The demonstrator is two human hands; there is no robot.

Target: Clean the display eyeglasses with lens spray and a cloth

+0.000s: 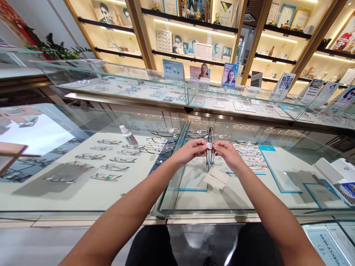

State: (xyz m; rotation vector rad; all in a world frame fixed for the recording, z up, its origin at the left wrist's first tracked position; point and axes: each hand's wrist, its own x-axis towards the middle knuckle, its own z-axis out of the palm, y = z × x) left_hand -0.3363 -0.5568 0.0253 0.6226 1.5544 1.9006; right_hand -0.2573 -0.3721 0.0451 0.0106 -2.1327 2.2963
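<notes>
A pair of dark-framed eyeglasses (pixel 211 133) is held upright on its side above the glass counter, between my two hands. My left hand (pixel 194 150) is closed in a pinch at its left side, by a small white tag (pixel 209 145). From the other side my right hand (pixel 226 153) pinches the eyeglasses close to the same tag. My fingers cover part of the frame. Below the hands, a folded beige cloth (pixel 216 178) lies on the glass top. Off to the left stands a white spray bottle (pixel 128 136) with a brown label, on the counter.
Rows of eyeglasses (pixel 115 167) show through the glass display counter (pixel 130 207). At the right are an open white box (pixel 330 170) and a blue-and-white packet (pixel 345 190). Across the aisle, a second glass case (pixel 155 79) carries several upright advertising cards (pixel 230 75).
</notes>
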